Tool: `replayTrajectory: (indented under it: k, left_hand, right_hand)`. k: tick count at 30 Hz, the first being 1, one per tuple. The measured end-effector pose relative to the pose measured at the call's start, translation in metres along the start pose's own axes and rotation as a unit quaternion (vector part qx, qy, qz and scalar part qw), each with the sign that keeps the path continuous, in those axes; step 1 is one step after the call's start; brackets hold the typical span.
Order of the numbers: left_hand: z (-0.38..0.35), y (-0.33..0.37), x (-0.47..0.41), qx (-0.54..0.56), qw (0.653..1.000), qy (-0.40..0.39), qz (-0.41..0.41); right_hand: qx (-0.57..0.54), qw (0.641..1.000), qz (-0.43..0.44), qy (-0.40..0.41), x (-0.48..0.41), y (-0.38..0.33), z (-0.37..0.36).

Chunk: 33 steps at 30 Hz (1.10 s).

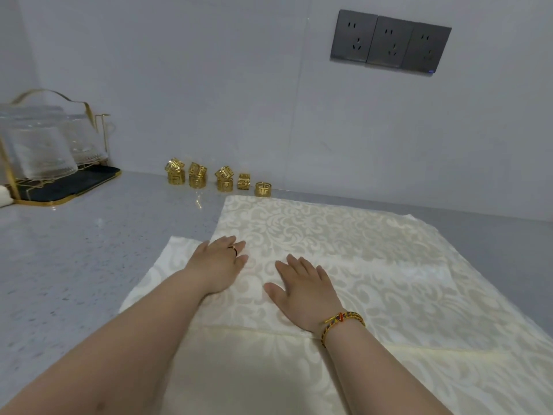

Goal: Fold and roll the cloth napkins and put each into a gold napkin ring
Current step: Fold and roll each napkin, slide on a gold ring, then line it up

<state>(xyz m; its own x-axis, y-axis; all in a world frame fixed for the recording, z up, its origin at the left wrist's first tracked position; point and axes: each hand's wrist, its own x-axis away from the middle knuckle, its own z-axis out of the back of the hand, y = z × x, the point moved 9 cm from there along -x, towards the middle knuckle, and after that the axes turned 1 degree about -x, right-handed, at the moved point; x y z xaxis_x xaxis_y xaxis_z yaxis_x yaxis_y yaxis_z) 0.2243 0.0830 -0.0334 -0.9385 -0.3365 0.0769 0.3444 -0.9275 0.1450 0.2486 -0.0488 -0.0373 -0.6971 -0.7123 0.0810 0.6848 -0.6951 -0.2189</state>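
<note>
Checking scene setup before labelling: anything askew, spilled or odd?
Minor only. Along the wall, three pairs of gold openwork metal napkin rings are stacked, the top rings tilted. The cream damask cloth napkins overlap unevenly; a lower layer's corner sticks out beside the left hand. No spill or damage visible.

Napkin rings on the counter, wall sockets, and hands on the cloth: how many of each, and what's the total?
Gold napkin rings: 8 (three stacks of two, two singles)
Wall sockets: 3
Hands flat on the cloth: 2 (left hand, right hand)
Total: 13
</note>
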Motion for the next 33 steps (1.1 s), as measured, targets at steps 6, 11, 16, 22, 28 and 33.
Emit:
replayTrajectory:
  k: [6,11,16,22,28,33]
  left_hand:
    - [0.02,-0.05,-0.002,-0.037,0.996,0.01,0.081]
    - [0.041,-0.08,-0.001,0.036,0.991,0.011,0.127]
    - [0.047,-0.104,0.017,0.401,0.899,0.05,0.167]
    - [0.034,-0.109,0.039,0.469,0.864,-0.035,0.178]
    - [0.03,-0.114,0.076,0.431,0.879,-0.073,0.192]
    - [0.038,-0.124,0.1,0.492,0.849,-0.033,0.192]
  right_hand:
    - [-0.002,1.0,0.003,0.002,-0.001,-0.001,0.0]
    - [-0.007,1.0,0.004,0.011,0.0,-0.001,0.001]
    - [-0.016,1.0,0.005,0.016,-0.001,-0.001,0.002]
    - [-0.038,0.999,0.01,0.037,0.0,-0.001,0.008]
    - [-0.049,0.996,0.019,0.07,0.006,-0.006,0.017]
    - [-0.059,0.991,0.074,0.089,0.021,-0.027,0.024]
